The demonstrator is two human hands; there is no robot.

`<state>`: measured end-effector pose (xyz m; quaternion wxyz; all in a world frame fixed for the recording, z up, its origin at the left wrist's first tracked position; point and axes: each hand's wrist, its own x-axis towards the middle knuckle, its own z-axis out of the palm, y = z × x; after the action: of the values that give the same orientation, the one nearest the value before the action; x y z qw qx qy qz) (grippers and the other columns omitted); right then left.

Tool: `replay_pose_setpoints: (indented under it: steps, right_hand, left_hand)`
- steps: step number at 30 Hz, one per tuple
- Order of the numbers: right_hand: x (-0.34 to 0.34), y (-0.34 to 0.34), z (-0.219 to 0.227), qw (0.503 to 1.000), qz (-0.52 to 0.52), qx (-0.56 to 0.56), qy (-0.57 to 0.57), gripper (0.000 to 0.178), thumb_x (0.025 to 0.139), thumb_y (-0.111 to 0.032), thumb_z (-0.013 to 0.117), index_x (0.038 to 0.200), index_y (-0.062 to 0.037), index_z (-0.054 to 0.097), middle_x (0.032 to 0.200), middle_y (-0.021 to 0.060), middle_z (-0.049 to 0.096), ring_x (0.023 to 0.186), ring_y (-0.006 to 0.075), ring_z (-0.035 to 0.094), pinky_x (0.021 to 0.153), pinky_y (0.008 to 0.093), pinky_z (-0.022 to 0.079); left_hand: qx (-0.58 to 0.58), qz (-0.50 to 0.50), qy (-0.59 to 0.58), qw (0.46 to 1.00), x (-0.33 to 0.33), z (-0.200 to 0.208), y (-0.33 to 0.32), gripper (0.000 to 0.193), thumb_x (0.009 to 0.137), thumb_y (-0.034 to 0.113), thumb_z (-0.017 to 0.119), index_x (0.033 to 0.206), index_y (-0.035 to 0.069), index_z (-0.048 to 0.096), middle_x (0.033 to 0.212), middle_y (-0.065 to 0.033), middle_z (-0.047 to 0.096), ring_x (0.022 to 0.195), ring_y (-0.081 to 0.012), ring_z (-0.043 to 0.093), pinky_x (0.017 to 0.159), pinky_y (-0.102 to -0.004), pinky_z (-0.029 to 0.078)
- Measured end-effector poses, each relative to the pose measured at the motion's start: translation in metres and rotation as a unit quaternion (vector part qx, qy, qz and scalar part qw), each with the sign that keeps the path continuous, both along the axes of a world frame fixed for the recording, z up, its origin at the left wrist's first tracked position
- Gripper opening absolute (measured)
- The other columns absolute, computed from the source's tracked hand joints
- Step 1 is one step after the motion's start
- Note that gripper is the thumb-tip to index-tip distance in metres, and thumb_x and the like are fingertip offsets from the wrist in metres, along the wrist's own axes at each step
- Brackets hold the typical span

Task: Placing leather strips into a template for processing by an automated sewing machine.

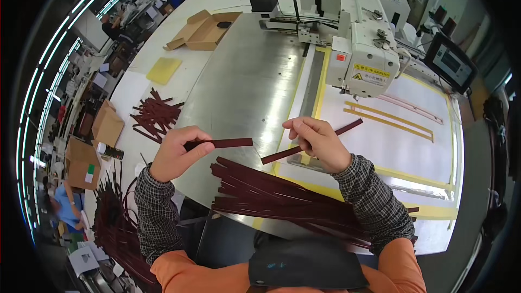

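Note:
My left hand [182,154] pinches a short, flat maroon strip [236,142] between thumb and fingers, its free end pointing right. Opposite it, my right hand [320,142] is curled round a longer maroon strip [349,127], which slants out on both sides of the hand; the fingers hide its middle. A gap separates the two strips. Just below both hands, a fanned bundle of long maroon strips [282,192] lies along the near edge of the metal table [239,92]. A heap of shorter maroon strips [157,113] sits beyond my left hand.
A white sewing machine head [366,54] stands ahead right, over a white sheet with a yellow slotted frame [388,122]. A screen [450,62] is at far right. Leftward are an open carton [203,32], a yellow sheet [163,70], a dark can [110,151] and hanging strips [116,228].

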<state>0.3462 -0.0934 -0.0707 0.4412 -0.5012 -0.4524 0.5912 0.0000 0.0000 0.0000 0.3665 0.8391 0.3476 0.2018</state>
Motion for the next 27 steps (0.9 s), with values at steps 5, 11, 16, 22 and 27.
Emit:
replay_pose_setpoints:
  steps: [5,11,16,22,27]
  right_hand:
    - [-0.104,0.031,0.002,0.979,0.092,-0.041,0.180,0.037,0.110,-0.031,0.060,0.129,0.0000,0.070,0.109,0.0033,0.073,0.075,0.0067,0.057,0.058,0.0207,0.043]
    - [-0.115,0.031,-0.003,0.990,0.119,0.021,0.071,0.028,0.107,-0.020,0.065,0.125,0.0005,0.072,0.098,0.0023,0.072,0.069,0.0046,0.054,0.060,0.0217,0.045]
    - [-0.123,0.036,-0.019,0.984,0.108,0.104,-0.096,0.027,0.105,-0.018,0.067,0.121,0.0018,0.073,0.085,0.0010,0.071,0.072,0.0044,0.059,0.063,0.0220,0.048]
    - [-0.098,0.020,-0.018,0.990,0.096,0.042,-0.099,0.030,0.103,-0.021,0.071,0.118,0.0048,0.073,0.091,0.0035,0.073,0.081,0.0073,0.063,0.074,0.0255,0.053]
    - [-0.039,-0.025,-0.051,0.992,0.072,0.030,-0.096,0.028,0.099,-0.014,0.077,0.120,0.0044,0.072,0.088,-0.0001,0.068,0.080,0.0065,0.059,0.073,0.0242,0.050]
  left_hand:
    - [0.022,-0.016,0.031,0.999,-0.034,0.036,0.008,0.019,0.099,0.015,0.075,0.103,-0.003,0.072,0.085,-0.0061,0.069,0.077,-0.0117,0.063,0.072,-0.0273,0.050]
    - [0.019,0.027,0.021,0.999,-0.051,0.027,0.010,0.018,0.100,0.016,0.074,0.103,-0.002,0.073,0.084,-0.0038,0.070,0.075,-0.0091,0.060,0.069,-0.0264,0.049]
    - [0.026,0.036,0.010,0.999,-0.057,0.015,0.022,0.017,0.100,0.016,0.073,0.103,-0.001,0.073,0.084,-0.0049,0.069,0.074,-0.0116,0.061,0.068,-0.0286,0.049]
    - [0.306,0.094,0.120,0.940,-0.097,0.008,0.075,0.019,0.094,0.018,0.077,0.104,0.003,0.074,0.092,-0.0101,0.071,0.084,-0.0290,0.068,0.073,-0.0382,0.054]
    - [0.417,0.249,0.232,0.843,-0.146,-0.050,0.135,0.036,0.090,0.018,0.077,0.126,0.011,0.072,0.119,-0.0076,0.069,0.110,-0.0312,0.066,0.093,-0.0454,0.054]
